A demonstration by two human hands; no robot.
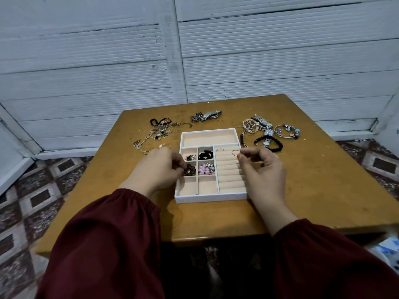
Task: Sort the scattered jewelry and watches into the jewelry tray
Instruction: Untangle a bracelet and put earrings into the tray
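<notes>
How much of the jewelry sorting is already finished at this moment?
Done: four small compartments of the tray hold pieces, a first ring sits in the ring rolls. In hand: the right hand pinches a thin ring; the left hand holds the brown bracelet. Left: chains, watches and bracelets on the table.

Brown wooden bench (313,190), top scuffed, flecked with pale specks. Behind it, white ribbed wall panels (280,61) with dark horizontal cracks; vertical strip (176,61) between two panels. White skirting (64,152) along wall foot. Floor (43,190) patterned in maroon-and-grey diamonds. Blue-and-white object (388,249) at lower right edge — too cropped to identify
</notes>
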